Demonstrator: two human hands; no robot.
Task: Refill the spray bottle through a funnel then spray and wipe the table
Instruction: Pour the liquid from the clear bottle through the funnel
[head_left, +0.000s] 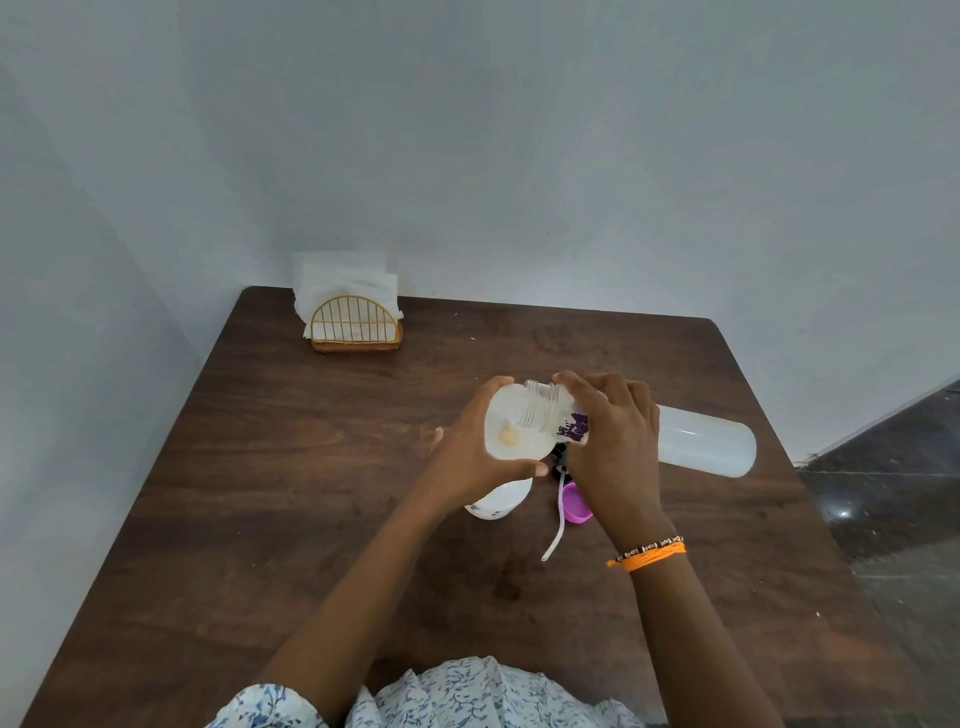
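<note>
Above the funnel (511, 431) in the left hand (467, 462), refill bottle (701, 439) tipped by the right hand (610, 441).

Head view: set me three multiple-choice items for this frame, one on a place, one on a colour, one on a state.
1. Where does the napkin holder stand?
A. far left corner of the table
B. near right corner
C. on the floor

2. What colour is the small cap lying on the table?
A. green
B. purple
C. red

3. How is the refill bottle held?
A. upright
B. tipped, mouth at the funnel
C. lying untouched

Key:
1 A, the napkin holder sits by the wall corner of the table.
2 B, the cap is purple.
3 B, the right hand tilts the refill bottle onto the funnel, which the left hand steadies.
</note>
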